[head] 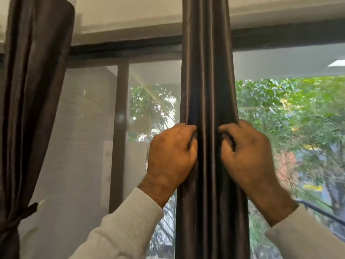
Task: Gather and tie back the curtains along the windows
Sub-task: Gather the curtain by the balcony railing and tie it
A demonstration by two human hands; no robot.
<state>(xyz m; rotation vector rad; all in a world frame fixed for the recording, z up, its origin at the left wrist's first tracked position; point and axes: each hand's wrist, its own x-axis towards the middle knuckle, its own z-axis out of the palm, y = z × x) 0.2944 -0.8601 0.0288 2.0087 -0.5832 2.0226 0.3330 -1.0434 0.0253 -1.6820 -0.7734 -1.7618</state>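
At window centre — left hand (172, 148) and right hand (247, 152) both grip the bunched dark curtain (206, 71), fingers curled into its folds.

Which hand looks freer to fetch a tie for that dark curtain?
Neither clearly: left hand and right hand both grip the gathered dark brown satin curtain at equal height. No tie shows nearby.
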